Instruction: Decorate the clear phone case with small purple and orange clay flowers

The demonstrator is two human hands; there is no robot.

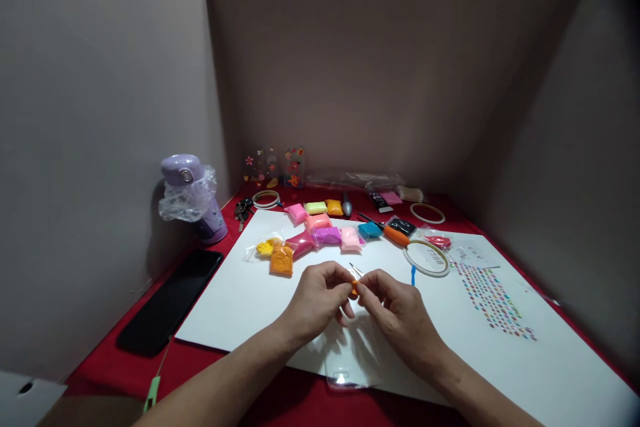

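Note:
Between the fingertips of both hands is a small piece of orange modelling clay (355,288). My left hand (320,297) pinches it from the left, and my right hand (389,303) pinches it from the right. Beneath them a clear phone case (353,363) lies on a white board (235,307), partly covered by the hands. A thin pointed metal tip (356,269) shows just beyond the fingers; the rest of that tool is hidden. Farther off lie an orange clay packet (281,259), a magenta packet (300,244) and a pale pink packet (351,239).
At left stand a purple bottle (207,220) in crumpled plastic and a black phone (170,303). Embroidery hoops, one a white hoop (427,258), an orange-handled tool (396,235) and a gem sticker sheet (493,300) lie at right. Decorated clear cases (294,168) lean at the back.

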